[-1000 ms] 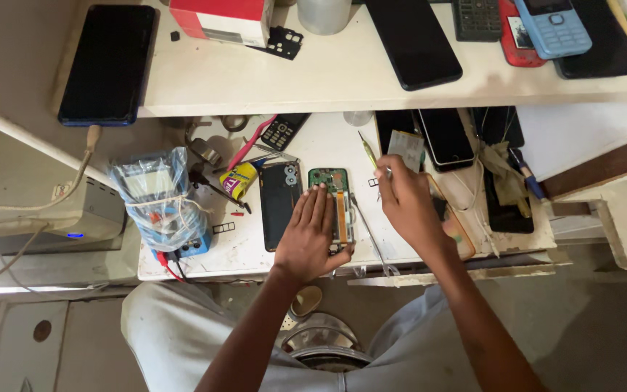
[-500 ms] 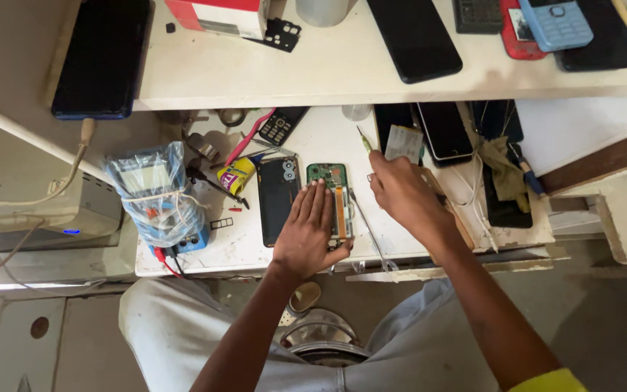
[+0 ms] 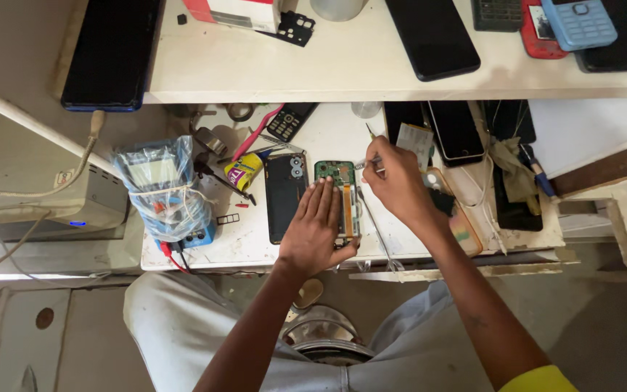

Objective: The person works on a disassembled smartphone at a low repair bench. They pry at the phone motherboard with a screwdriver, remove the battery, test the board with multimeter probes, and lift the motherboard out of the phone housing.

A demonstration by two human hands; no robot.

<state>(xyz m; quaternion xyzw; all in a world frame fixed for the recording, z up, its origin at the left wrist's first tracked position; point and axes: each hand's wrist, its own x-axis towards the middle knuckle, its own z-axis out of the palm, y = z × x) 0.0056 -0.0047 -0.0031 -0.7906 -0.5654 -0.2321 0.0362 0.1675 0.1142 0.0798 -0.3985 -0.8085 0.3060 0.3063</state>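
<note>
On the white bench, at twelve o'clock from you, your left hand (image 3: 318, 231) lies flat and open on the opened phone (image 3: 340, 199), a light, fragile board to steady by its edges, while your right hand (image 3: 398, 185) pinches thin tweezers (image 3: 366, 164).

Red-white box (image 3: 234, 10) at shelf's back edge; dark phone screens (image 3: 432, 36) on shelf; yellow labelled tube (image 3: 244, 171) mid-desk; plastic-wrapped blue device (image 3: 162, 189) at desk's left edge.
</note>
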